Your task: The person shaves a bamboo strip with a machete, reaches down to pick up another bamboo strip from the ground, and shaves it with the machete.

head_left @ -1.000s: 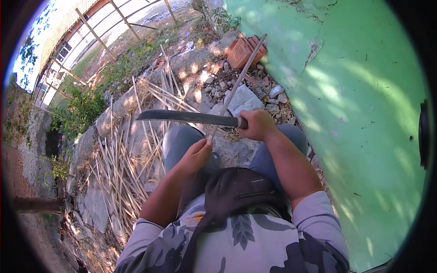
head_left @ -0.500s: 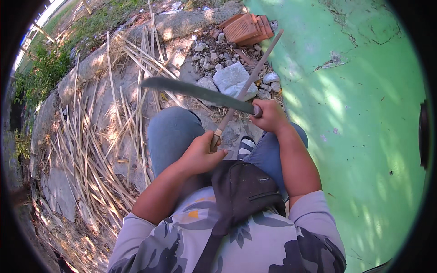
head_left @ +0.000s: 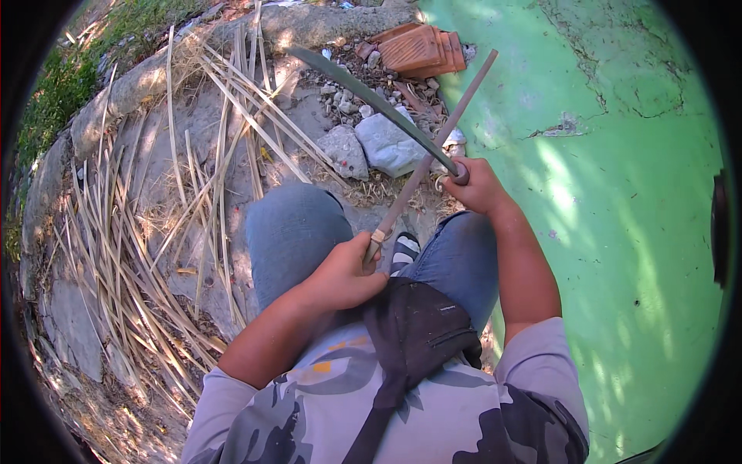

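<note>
My left hand (head_left: 349,271) is closed around the lower end of a straight wooden stick (head_left: 408,192), which slants up and away to the right. A pale, cut-looking band shows on the stick just above my fingers. My right hand (head_left: 478,185) grips the handle of a machete (head_left: 372,100) with a long dark blade. The blade points up and to the left and crosses the stick in front of my right hand. Whether blade and stick touch there, I cannot tell. Both hands are above my bent knees.
Many long pale split strips (head_left: 131,255) lie scattered over the ground to the left. Ahead are a white stone block (head_left: 389,145), rubble and stacked orange roof tiles (head_left: 421,52). A green painted floor (head_left: 595,255) spreads on the right. A black bag (head_left: 417,325) hangs at my front.
The machete has tilted, its tip rising away from me and to the right. My right hand has shifted slightly right, while my left hand keeps its hold on the stick.
</note>
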`<act>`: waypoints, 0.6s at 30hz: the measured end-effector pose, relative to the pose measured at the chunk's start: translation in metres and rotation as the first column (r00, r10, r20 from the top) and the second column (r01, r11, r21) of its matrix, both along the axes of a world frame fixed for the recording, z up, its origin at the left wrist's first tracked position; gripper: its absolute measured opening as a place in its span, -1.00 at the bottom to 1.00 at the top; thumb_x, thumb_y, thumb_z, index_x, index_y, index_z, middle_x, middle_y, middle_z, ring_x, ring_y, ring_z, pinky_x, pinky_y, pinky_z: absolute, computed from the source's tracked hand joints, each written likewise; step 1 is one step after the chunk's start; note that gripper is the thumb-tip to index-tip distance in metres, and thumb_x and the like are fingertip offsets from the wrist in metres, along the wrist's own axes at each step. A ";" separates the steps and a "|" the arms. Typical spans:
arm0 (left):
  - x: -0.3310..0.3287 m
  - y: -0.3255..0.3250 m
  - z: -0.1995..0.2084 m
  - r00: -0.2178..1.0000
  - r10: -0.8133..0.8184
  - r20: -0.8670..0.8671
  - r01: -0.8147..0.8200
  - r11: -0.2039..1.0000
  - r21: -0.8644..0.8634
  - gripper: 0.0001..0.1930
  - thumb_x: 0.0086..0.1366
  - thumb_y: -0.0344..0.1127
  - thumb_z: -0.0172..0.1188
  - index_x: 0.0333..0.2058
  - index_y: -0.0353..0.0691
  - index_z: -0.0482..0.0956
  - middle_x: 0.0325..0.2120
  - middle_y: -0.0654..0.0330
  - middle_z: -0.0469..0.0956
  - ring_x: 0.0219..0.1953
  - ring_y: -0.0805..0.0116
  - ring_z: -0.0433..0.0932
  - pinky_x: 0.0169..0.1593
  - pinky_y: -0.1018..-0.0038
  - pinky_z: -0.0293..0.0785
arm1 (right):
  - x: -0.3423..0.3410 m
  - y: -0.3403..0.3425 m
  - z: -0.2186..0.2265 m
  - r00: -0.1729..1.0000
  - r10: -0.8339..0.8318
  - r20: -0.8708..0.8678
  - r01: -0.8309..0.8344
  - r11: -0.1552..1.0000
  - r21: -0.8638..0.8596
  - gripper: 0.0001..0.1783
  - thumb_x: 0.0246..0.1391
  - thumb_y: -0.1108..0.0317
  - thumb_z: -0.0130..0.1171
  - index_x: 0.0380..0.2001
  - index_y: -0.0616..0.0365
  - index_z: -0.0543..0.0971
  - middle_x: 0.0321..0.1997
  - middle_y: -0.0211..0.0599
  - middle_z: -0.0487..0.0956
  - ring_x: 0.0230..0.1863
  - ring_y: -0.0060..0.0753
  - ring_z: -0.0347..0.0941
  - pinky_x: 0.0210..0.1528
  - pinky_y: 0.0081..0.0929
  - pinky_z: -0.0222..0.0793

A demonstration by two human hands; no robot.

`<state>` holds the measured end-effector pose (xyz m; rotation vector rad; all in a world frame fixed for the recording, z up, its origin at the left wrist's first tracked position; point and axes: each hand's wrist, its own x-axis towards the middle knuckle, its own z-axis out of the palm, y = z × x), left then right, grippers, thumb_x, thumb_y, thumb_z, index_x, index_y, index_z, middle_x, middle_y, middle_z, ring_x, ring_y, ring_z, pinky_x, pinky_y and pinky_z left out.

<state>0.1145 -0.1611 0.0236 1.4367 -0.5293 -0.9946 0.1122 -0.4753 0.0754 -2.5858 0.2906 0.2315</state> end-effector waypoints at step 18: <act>-0.005 0.002 -0.005 0.986 -0.026 -0.166 0.006 0.993 -0.121 -0.73 0.04 -0.53 0.17 -0.31 -0.18 0.29 -0.50 0.42 0.25 -0.47 0.64 0.23 -0.42 0.59 0.22 | -0.008 0.024 0.025 0.951 0.310 0.004 -0.308 0.943 -0.125 -0.77 -0.20 0.26 0.29 -0.41 0.10 0.58 -0.52 -0.09 0.57 -0.41 0.06 0.54 -0.32 -0.13 0.44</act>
